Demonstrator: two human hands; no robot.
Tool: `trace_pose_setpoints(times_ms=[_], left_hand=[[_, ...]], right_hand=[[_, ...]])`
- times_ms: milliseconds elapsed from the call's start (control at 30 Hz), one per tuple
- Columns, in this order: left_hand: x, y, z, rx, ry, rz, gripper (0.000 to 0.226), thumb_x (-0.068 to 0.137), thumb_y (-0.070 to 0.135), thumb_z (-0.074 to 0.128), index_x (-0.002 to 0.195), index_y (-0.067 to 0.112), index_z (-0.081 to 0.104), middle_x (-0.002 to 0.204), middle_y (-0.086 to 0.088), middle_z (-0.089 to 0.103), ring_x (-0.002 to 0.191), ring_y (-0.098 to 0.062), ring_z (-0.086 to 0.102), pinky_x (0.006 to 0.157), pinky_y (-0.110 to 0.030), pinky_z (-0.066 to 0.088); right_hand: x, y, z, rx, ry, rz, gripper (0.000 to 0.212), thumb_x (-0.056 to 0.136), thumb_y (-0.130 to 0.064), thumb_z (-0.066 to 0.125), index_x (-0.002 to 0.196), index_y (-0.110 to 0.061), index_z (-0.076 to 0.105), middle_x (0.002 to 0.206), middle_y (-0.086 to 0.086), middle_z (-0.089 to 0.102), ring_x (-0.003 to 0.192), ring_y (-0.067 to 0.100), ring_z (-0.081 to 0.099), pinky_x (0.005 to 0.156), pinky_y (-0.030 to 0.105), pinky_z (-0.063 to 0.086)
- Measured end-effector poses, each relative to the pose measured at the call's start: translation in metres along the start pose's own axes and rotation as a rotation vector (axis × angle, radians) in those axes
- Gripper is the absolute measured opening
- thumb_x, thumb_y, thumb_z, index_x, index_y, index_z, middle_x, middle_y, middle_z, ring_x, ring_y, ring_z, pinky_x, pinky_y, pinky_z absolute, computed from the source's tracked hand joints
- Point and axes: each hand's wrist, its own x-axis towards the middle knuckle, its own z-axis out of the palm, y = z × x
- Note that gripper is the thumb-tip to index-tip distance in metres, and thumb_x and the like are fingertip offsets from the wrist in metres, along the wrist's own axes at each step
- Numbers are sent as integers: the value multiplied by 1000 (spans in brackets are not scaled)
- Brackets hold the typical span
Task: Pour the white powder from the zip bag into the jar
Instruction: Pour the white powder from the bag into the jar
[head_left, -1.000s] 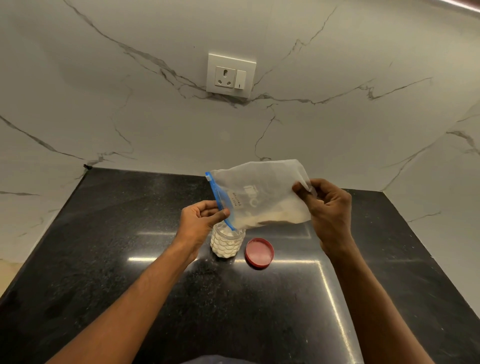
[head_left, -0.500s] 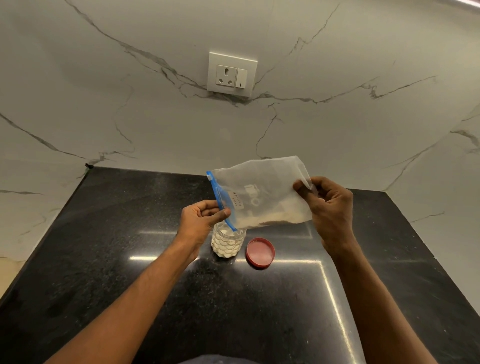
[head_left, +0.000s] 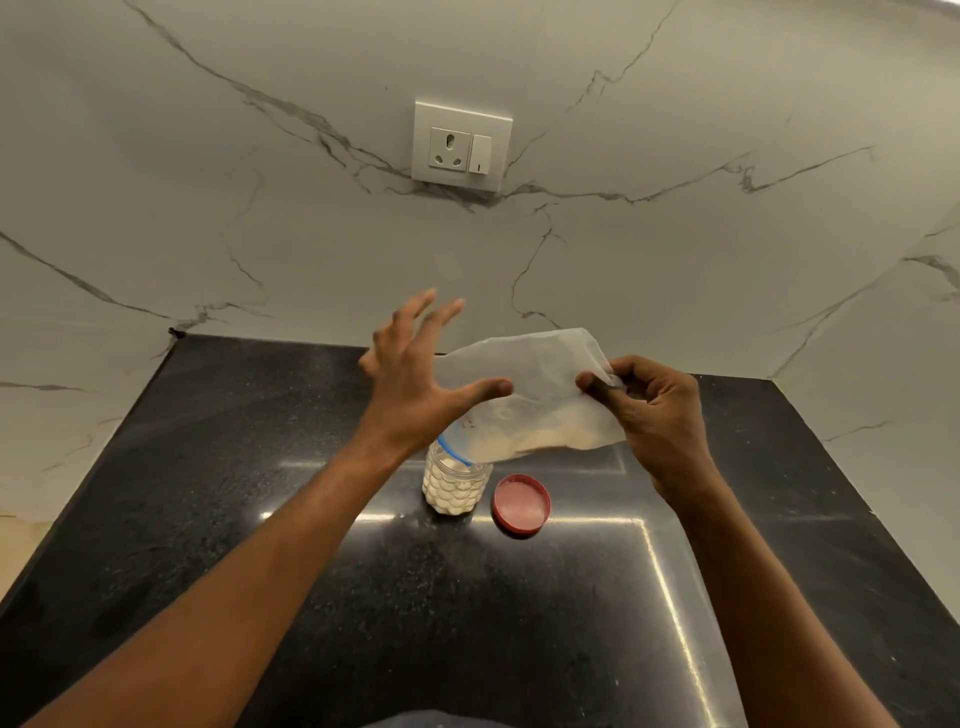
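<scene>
As it tilts mouth-down, zip bag (head_left: 540, 384): blue zipper end meets the jar (head_left: 467, 474) rim.
right hand (head_left: 654, 415): pinches the bag's raised far corner.
left hand (head_left: 415, 387): fingers spread, gripping nothing, before the bag.
jar: on tabletop (head_left: 234, 519) below left hand, white powder (head_left: 448, 496) inside.

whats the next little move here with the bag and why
Probably tap the upper side of the zip bag with the left hand to shake the rest down. The right hand pinches the bag's raised far corner, its blue zip mouth sits at the jar opening, and white powder lies along its lower edge. The left hand is spread beside it, holding nothing.
</scene>
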Motion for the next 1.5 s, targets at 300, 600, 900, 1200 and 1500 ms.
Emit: trace_pose_setpoints(times_ms=[300, 600, 900, 1200, 1500], left_hand=[[42, 37, 3, -178, -355, 26, 21, 94, 36, 78, 96, 15, 82, 86, -2, 80, 90, -21, 74, 102, -66, 47], [27, 7, 5, -188, -6, -91, 66, 78, 62, 83, 135, 36, 61, 142, 5, 54, 135, -17, 50, 115, -50, 40], [-40, -55, 28, -541, -245, -514, 39, 89, 14, 83, 121, 27, 66, 105, 7, 83, 97, -6, 79, 96, -41, 62], [-32, -53, 31, -580, -192, -417, 37, 88, 2, 80, 120, 18, 70, 101, 10, 83, 96, -6, 79, 72, -14, 61], [-33, -55, 36, -608, -183, -427, 37, 87, 2, 80, 116, 24, 72, 99, 18, 82, 97, -3, 78, 70, -14, 60]], right_hand=[[-10, 17, -9, -44, -114, 145, 43, 82, -37, 80, 116, -14, 69, 111, 8, 73, 99, 22, 74, 82, 35, 64], [-24, 44, -4, 31, 49, 188, 32, 82, -34, 78, 97, -5, 74, 96, 18, 74, 92, 36, 72, 75, 43, 66], [-27, 52, 3, 119, 74, 211, 25, 86, -37, 73, 103, -18, 73, 99, 5, 77, 96, 27, 76, 73, 32, 65], [-28, 50, 6, 88, 111, 154, 26, 89, -35, 72, 104, -14, 72, 99, 7, 76, 91, 22, 76, 73, 31, 65], [-26, 49, 3, 81, 101, 142, 21, 90, -31, 73, 103, -15, 72, 99, 8, 76, 92, 22, 75, 72, 29, 64]])
